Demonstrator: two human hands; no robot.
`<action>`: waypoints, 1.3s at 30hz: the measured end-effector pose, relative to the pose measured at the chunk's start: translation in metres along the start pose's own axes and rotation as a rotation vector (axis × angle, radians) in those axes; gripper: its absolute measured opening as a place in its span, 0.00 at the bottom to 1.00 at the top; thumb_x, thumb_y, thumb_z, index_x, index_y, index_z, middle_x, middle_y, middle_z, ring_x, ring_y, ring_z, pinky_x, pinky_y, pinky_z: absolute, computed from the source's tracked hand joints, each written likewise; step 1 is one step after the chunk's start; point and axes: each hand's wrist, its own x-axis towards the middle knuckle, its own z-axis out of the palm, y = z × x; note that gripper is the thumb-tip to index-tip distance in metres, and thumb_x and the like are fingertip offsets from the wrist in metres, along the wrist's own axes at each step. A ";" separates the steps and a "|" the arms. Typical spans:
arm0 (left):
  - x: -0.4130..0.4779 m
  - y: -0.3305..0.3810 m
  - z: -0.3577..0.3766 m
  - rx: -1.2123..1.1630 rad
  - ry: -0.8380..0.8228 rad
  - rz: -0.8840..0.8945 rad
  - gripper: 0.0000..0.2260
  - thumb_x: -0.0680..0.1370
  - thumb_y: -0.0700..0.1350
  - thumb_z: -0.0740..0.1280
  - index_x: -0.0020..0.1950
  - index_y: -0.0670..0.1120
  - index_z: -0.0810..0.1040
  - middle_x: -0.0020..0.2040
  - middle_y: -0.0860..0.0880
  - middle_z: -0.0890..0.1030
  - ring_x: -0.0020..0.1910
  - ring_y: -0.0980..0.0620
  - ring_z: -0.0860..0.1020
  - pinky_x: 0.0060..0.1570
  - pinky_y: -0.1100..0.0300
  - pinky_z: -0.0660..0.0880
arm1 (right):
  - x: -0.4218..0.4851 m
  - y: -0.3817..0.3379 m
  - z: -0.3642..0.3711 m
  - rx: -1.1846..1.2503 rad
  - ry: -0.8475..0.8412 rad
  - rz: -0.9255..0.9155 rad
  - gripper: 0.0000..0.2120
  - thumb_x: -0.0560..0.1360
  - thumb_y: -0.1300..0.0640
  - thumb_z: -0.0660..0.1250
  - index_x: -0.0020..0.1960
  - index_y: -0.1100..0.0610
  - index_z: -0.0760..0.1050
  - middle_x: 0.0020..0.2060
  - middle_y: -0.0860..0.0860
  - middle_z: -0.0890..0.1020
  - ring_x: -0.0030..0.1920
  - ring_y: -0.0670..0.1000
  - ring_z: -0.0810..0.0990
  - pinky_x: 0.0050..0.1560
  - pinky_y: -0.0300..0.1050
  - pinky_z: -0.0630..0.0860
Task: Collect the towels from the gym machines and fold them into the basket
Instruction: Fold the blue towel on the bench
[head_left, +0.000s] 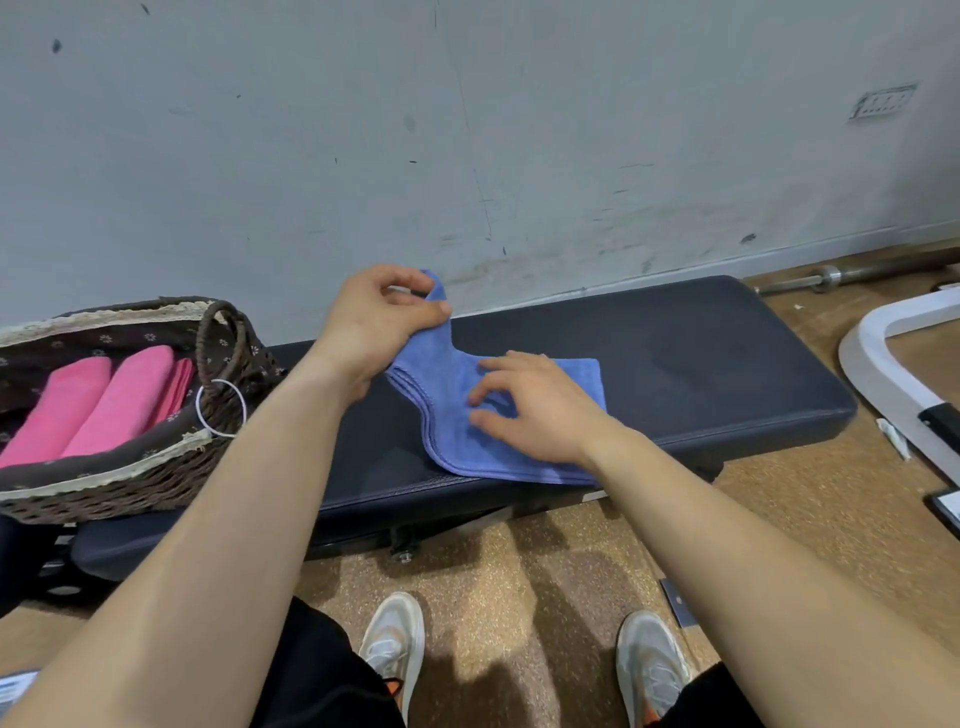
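Forearms (234, 519) over bench (701, 353), left hand (374, 327) pinching blue towel (452, 379) corner up; right hand (535, 410), fingers (498, 364) spread, pressing it

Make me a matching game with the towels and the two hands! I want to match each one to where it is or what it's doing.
Things:
1 blue towel
2 pink towels
3 left hand
4 right hand

Places and states:
A folded inside the basket
B pinches a lifted towel corner
C rests on the towel's flat part
D lies on the black bench

Pairs: 1-D, 2-A, 3-B, 4-C
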 end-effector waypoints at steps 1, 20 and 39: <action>-0.001 0.002 0.010 0.021 -0.020 0.014 0.11 0.72 0.40 0.76 0.52 0.45 0.80 0.39 0.49 0.80 0.37 0.55 0.79 0.41 0.65 0.77 | -0.004 0.007 -0.007 0.035 0.064 0.006 0.08 0.77 0.48 0.67 0.52 0.49 0.82 0.60 0.50 0.81 0.65 0.54 0.74 0.67 0.53 0.68; -0.029 -0.022 0.156 0.695 -0.215 0.168 0.08 0.75 0.43 0.70 0.54 0.50 0.78 0.44 0.53 0.79 0.45 0.50 0.80 0.48 0.50 0.80 | -0.090 0.082 -0.041 -0.127 0.033 0.342 0.19 0.74 0.41 0.69 0.64 0.42 0.76 0.52 0.47 0.74 0.56 0.53 0.73 0.58 0.53 0.74; -0.024 -0.080 0.101 1.051 -0.281 0.488 0.23 0.85 0.48 0.52 0.80 0.45 0.57 0.81 0.47 0.55 0.80 0.49 0.51 0.77 0.47 0.54 | -0.053 0.052 -0.014 -0.318 -0.129 0.289 0.35 0.82 0.37 0.44 0.82 0.54 0.41 0.81 0.49 0.41 0.80 0.47 0.39 0.79 0.57 0.40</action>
